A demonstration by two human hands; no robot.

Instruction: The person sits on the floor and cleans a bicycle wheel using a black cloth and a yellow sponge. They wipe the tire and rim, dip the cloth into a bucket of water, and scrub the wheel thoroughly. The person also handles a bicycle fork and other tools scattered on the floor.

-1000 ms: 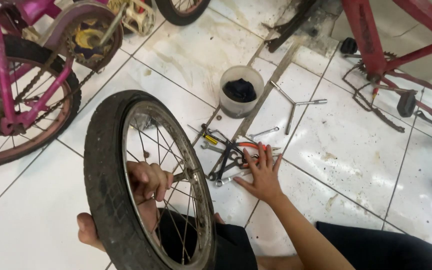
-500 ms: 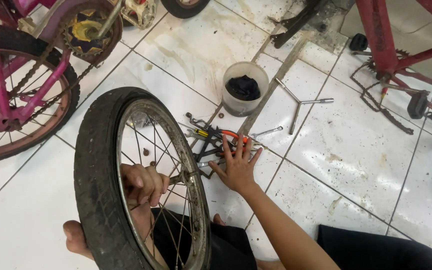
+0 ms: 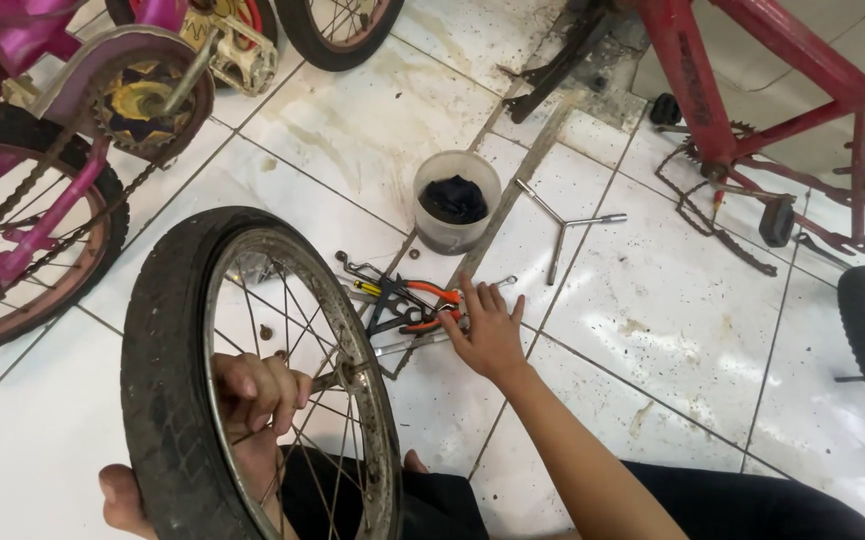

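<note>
Down on the white tiled floor (image 3: 653, 330), I see my left hand (image 3: 258, 390) curled through the spokes of the upright bicycle wheel (image 3: 243, 380), fingers closed near the hub; the spokes and rim hide part of the hand, so I cannot tell exactly what it grips. My right hand (image 3: 488, 330) lies spread over the heap of hand tools (image 3: 403, 305), fingers open and touching the orange-handled pliers (image 3: 433, 300), with nothing clasped. Which tool sits under the palm is hidden. A plastic tub (image 3: 456, 200) with something dark inside stands just beyond the heap, and a three-way wrench (image 3: 563, 225) lies beside it. The pink bicycle (image 3: 33, 180) at left and the red bicycle (image 3: 783, 110) at upper right are both cut off by the frame edge. Compared with half a second ago, my right hand has slid rightward across the tools, uncovering the pliers; the left hand keeps its hold on the wheel.
</note>
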